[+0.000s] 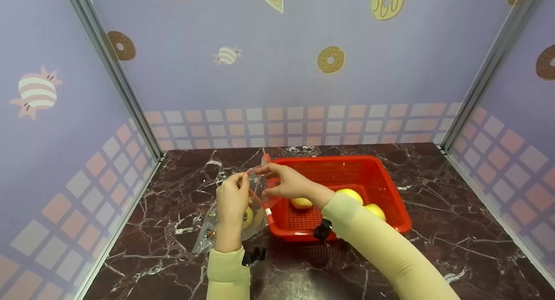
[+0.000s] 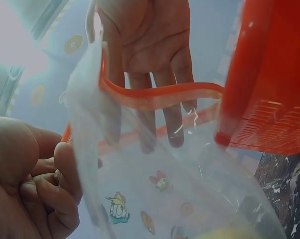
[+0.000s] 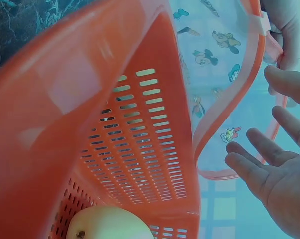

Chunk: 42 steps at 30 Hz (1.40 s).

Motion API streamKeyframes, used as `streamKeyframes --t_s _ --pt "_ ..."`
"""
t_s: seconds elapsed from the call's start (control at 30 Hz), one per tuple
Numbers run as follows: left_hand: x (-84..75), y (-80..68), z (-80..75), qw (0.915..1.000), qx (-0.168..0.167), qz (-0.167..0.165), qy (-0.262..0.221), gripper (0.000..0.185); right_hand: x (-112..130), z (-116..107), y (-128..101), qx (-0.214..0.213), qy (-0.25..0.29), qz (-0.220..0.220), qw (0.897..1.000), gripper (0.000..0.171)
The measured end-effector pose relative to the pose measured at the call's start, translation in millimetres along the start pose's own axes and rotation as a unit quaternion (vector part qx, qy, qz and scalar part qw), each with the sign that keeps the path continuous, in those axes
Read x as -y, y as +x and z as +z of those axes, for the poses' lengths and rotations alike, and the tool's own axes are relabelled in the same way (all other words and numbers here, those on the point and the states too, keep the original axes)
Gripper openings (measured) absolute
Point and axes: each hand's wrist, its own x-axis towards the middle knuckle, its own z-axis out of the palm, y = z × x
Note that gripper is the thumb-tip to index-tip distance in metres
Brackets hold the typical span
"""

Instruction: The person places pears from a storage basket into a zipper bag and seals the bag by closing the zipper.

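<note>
A clear zip bag (image 2: 190, 169) printed with cartoon figures has a red zip edge and stands with its mouth parted. My left hand (image 1: 231, 198) pinches that edge at the left, its fingers curled. My right hand (image 1: 290, 180) is at the mouth with fingers spread and fairly straight, holding nothing; they overlap the bag in the left wrist view. Through the plastic shows a yellow fruit (image 1: 247, 217) low in the bag. A white slider (image 1: 268, 211) sits on the zip, beside the basket's left rim.
The red plastic basket (image 1: 395, 196) stands right of the bag and holds yellow apples (image 1: 350, 195), one of them close below my right forearm. Both stand on a dark marbled tabletop (image 1: 164, 256). Patterned panels (image 1: 282, 87) enclose the table at the back and sides.
</note>
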Motion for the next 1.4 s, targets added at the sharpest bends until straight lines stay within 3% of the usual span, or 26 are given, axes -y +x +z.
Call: streamKeyframes --t_s 0.73,1.4 --pt "0.3 0.2 1.5 0.9999 -0.011 0.010 0.005 0.027 2 -21 -22 -0.004 -0.001 0.012 1.000 0.048" --pt "1.8 0.4 3.2 0.9996 -0.021 0.018 0.008 0.025 -15 -42 -75 -0.015 -0.035 0.048 0.998 0.044"
